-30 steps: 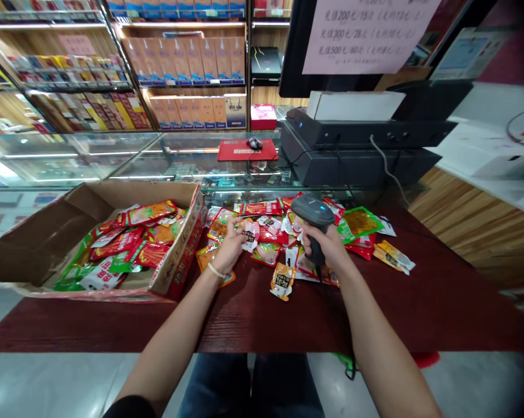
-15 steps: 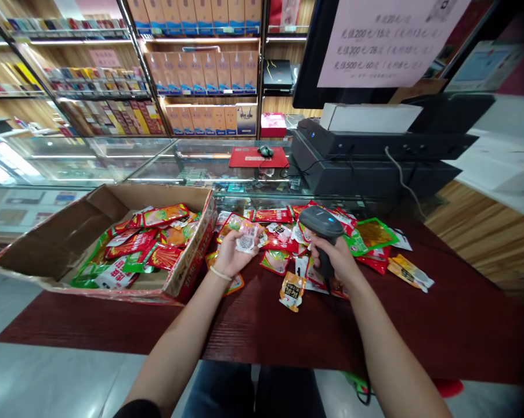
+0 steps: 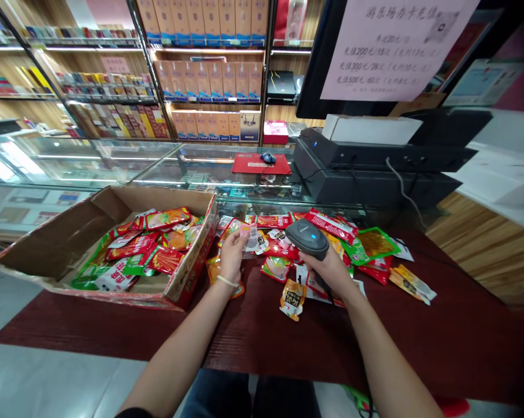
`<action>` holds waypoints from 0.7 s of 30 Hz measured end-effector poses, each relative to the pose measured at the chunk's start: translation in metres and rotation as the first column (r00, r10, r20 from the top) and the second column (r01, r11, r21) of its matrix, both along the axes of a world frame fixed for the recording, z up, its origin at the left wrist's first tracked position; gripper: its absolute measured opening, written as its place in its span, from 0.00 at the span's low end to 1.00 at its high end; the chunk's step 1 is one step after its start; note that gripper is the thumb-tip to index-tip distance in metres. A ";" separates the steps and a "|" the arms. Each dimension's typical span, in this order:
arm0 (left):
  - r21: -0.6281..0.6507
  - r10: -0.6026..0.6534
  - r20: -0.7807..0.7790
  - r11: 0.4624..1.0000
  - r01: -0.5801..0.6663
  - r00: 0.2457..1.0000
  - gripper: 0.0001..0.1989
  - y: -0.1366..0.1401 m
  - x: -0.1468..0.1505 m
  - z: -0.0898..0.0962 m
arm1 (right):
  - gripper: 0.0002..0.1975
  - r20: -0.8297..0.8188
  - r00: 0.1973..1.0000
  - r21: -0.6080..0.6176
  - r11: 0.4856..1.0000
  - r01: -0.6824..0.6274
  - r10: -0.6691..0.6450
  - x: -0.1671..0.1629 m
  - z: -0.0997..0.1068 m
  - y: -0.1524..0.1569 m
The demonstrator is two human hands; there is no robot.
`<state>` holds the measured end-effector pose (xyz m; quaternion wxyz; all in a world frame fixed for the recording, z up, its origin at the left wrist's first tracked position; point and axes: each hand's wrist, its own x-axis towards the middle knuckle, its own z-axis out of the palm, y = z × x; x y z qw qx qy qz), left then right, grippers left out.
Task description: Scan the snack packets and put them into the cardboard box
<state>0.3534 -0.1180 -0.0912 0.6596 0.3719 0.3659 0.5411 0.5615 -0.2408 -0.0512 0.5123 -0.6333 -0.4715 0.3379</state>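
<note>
Between the fingers of my left hand [image 3: 232, 253] is a small snack packet [image 3: 253, 237], its barcode side facing the scanner. My right hand [image 3: 330, 268] is wrapped round the handle of a black barcode scanner [image 3: 307, 237], whose head tilts left toward the packet. Under and around both hands lie several red, green and orange snack packets in a loose heap. An orange-and-white packet [image 3: 293, 300] lies apart, nearer the front of the dark red table [image 3: 262, 348]. More packets [image 3: 166, 259] lie inside the open cardboard box [image 3: 192, 264] at the left.
A red mat [image 3: 253, 164] with a computer mouse [image 3: 268, 158] rests on the glass counter [image 3: 157, 168]. At the right stand a monitor [image 3: 309, 75] with a pink notice and black machines [image 3: 331, 174]. The scanner's cable hangs over the table's front edge.
My left hand has turned the packet from lying in the open palm to a finger grip, barcode showing. The scanner has swung left and slightly down, closer to it.
</note>
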 end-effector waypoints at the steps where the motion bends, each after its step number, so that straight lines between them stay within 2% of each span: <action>1: -0.011 0.014 0.018 1.000 -0.014 1.000 0.20 0.001 0.000 -0.001 | 0.22 0.008 1.000 0.006 1.000 -0.021 0.021 -0.002 0.000 0.000; 4: -0.045 0.045 0.078 0.998 -0.041 0.996 0.21 0.003 -0.001 -0.005 | 0.28 0.043 0.996 0.066 0.994 -0.085 0.082 -0.008 0.004 0.001; 6: -0.073 0.053 0.087 0.996 -0.047 0.995 0.21 0.004 -0.002 -0.006 | 0.28 0.086 0.990 0.110 0.987 -0.119 0.109 -0.013 0.008 0.001; 12: -0.083 0.039 0.085 0.996 -0.032 0.996 0.20 0.003 -0.002 -0.004 | 0.21 0.073 0.978 0.098 0.975 -0.201 0.195 -0.021 0.016 0.000; 17: -0.100 0.109 0.037 0.990 -0.105 0.993 0.16 0.004 0.000 -0.006 | 0.16 0.008 0.981 0.090 0.977 -0.195 0.195 -0.024 0.021 -0.003; 21: -0.085 0.101 0.036 0.992 -0.098 0.994 0.19 0.004 -0.001 -0.007 | 0.14 -0.003 0.984 0.072 0.982 -0.175 0.175 -0.024 0.024 -0.005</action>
